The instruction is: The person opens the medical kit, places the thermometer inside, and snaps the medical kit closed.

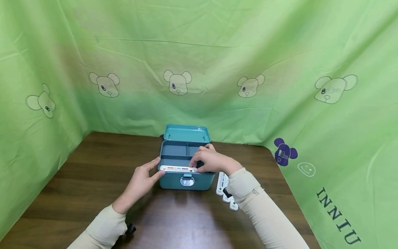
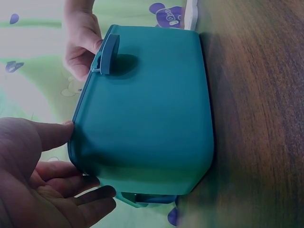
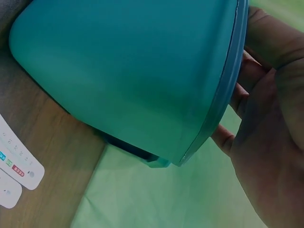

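Observation:
A teal storage box (image 1: 186, 181) stands on the table with its lid (image 1: 186, 133) raised at the back. Along its front edge, inside, lies a white strip-shaped thermometer (image 1: 177, 168) with small coloured labels. My right hand (image 1: 211, 159) reaches into the box and pinches the thermometer's right end between thumb and fingers; its fingertips are partly hidden. My left hand (image 1: 141, 181) touches the box's front left corner, thumb at the rim and fingers fairly straight along the side. In the left wrist view the left hand (image 2: 52, 175) rests loosely against that corner.
More white thermometers (image 1: 220, 183) lie fanned on the table right of the box, partly under the right sleeve. A divider (image 1: 187, 149) splits the box's rear section. Green printed cloth (image 1: 205, 107) hangs behind the wooden table (image 1: 102, 166) and at both sides.

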Tool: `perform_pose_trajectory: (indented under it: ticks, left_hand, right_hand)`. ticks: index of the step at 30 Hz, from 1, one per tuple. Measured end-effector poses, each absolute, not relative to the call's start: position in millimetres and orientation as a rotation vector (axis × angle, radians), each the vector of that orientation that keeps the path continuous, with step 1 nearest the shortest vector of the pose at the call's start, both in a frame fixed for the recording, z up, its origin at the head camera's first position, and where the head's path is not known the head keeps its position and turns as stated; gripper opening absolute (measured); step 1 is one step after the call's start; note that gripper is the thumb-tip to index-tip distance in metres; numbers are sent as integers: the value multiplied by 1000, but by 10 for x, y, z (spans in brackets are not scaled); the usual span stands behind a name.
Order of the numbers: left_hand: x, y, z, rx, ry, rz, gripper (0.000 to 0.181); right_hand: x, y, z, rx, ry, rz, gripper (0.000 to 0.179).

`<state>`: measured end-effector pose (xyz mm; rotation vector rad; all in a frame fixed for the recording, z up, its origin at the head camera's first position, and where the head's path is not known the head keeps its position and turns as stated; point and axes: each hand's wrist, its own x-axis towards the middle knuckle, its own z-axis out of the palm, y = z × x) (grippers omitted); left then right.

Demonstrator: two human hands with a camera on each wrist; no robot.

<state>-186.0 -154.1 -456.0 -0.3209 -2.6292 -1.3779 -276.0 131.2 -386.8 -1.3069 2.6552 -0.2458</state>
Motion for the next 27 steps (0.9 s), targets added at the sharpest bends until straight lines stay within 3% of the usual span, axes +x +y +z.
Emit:
perform_pose_trajectory:
  ticks: [15, 27]
  left_hand:
    - [-1850, -1524, -4558, -290, -2663, -1371, 64]
    - [-1853, -1533, -4559, -298, -2682, -1342, 65]
  right_hand:
    - [-2493, 1606, -4050, -1447, 2856, -520, 20]
    - [-1999, 1918, -4333, -1063, 3232, -987, 31]
